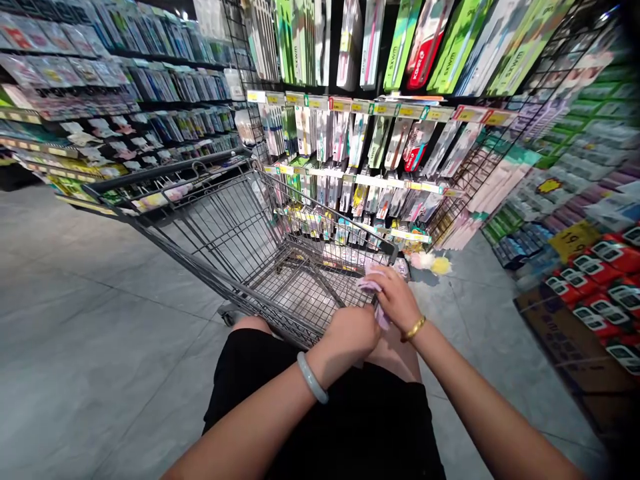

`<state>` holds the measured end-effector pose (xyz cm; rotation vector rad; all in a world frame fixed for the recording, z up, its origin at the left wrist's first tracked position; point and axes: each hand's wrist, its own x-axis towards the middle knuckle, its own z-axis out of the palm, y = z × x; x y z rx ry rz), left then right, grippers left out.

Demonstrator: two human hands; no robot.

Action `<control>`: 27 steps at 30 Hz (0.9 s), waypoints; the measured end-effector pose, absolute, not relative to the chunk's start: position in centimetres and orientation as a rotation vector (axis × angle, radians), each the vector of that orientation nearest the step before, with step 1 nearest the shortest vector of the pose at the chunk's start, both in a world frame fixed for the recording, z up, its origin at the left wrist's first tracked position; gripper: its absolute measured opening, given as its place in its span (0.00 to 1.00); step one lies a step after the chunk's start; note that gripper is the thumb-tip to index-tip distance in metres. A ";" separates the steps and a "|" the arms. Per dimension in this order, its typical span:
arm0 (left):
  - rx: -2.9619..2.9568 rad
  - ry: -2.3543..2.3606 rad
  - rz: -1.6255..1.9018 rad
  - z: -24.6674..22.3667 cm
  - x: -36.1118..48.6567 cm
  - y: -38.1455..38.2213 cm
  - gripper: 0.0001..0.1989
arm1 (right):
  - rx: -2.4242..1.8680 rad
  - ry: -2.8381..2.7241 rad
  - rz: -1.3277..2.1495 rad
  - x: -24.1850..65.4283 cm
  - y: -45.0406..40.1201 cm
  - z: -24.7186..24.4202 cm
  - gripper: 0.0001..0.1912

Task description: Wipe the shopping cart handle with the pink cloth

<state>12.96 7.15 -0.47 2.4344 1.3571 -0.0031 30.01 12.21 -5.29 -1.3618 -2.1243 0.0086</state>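
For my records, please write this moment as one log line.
right hand: holds lilac cloth at shopping cart rim | left hand: closed, contents hidden | beyond: hanging packs

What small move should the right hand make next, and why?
Probably slide the cloth slightly along the rim of the cart: the right hand holds it beside the near corner, and the rim beyond looks unobstructed. The left hand is closed nearby, its grip hidden.

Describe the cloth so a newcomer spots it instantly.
Find the grey wire shopping cart. At its right-hand corner is the right hand, gold bracelet at the wrist. The cloth is crumpled in that hand, its pale lilac folds setting it apart from the grey wire.
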 end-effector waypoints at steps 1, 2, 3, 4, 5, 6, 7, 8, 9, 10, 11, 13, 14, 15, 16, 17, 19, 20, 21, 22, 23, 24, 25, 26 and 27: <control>2.435 1.354 -0.003 -0.5 12.9 7.2 0.17 | -1.344 -2.160 -0.006 29.5 11.4 -5.2 0.20; 2.434 1.356 -0.004 -0.5 12.9 7.2 0.17 | -1.349 -2.190 -0.032 29.2 11.1 -5.1 0.18; 2.434 1.360 -0.002 -0.6 12.9 7.2 0.17 | -1.380 -2.211 -0.069 29.0 11.4 -4.9 0.16; 2.433 1.367 0.000 -0.7 12.9 7.3 0.16 | -1.433 -2.218 -0.114 29.1 12.1 -4.6 0.15; 2.432 1.377 0.002 -0.7 12.9 7.3 0.16 | -1.502 -2.210 -0.159 29.3 13.3 -4.3 0.13; 2.430 1.388 0.006 -0.8 13.0 7.3 0.16 | -1.577 -2.185 -0.199 29.6 14.7 -4.0 0.12; 2.432 1.395 0.017 -0.9 13.0 7.3 0.16 | -1.644 -2.149 -0.235 29.9 16.3 -3.7 0.12; 2.432 1.401 0.030 -0.9 13.0 7.3 0.16 | -1.695 -2.110 -0.265 30.3 17.8 -3.4 0.11; 2.431 1.404 0.042 -0.9 13.0 7.3 0.16 | -1.722 -2.082 -0.285 30.5 19.0 -3.2 0.10; 2.427 1.405 0.049 -0.9 13.0 7.3 0.16 | -1.729 -2.068 -0.295 30.5 19.9 -3.1 0.10; 2.423 1.401 0.053 -0.8 13.0 7.3 0.16 | -1.727 -2.069 -0.294 30.4 20.4 -3.0 0.09; 2.409 1.390 0.045 -0.4 12.8 7.4 0.17 | -1.695 -2.092 -0.244 29.7 19.8 -3.1 0.08; 2.396 1.387 0.037 -0.3 12.7 7.4 0.17 | -1.653 -2.104 -0.194 29.2 18.9 -3.3 0.08; 2.383 1.386 0.030 -0.1 12.6 7.4 0.17 | -1.587 -2.111 -0.134 28.7 17.6 -3.6 0.09; 2.375 1.382 0.021 -0.1 12.5 7.4 0.17 | -1.503 -2.112 -0.072 28.2 16.2 -3.9 0.09; 2.379 1.371 0.006 0.0 12.5 7.4 0.17 | -1.405 -2.108 -0.017 27.8 14.8 -4.2 0.09; 2.415 1.330 -0.032 -0.1 12.6 7.4 0.16 | -1.263 -2.079 0.054 27.2 12.5 -4.7 0.09; 2.436 1.313 -0.036 -0.2 12.7 7.4 0.16 | -1.228 -2.070 0.072 27.1 11.8 -4.8 0.09; 2.446 1.311 -0.029 -0.3 12.8 7.4 0.16 | -1.215 -2.071 0.078 27.1 11.6 -4.9 0.09; 2.441 1.326 -0.008 -0.4 12.9 7.4 0.15 | -1.214 -2.082 0.077 27.3 11.7 -5.0 0.10; 2.423 1.354 0.023 -0.5 13.1 7.3 0.16 | -1.220 -2.102 0.072 27.6 12.2 -5.0 0.10; 2.402 1.387 0.051 -0.5 13.2 7.3 0.16 | -1.231 -2.122 0.066 28.0 13.0 -5.0 0.10; 2.387 1.416 0.071 -0.5 13.2 7.3 0.17 | -1.250 -2.130 0.057 28.4 13.9 -5.0 0.10; 2.384 1.435 0.082 -0.4 13.2 7.2 0.17 | -1.274 -2.129 0.045 28.9 14.8 -4.9 0.10; 2.388 1.446 0.087 -0.2 13.0 7.1 0.18 | -1.300 -2.123 0.033 29.4 15.7 -4.8 0.11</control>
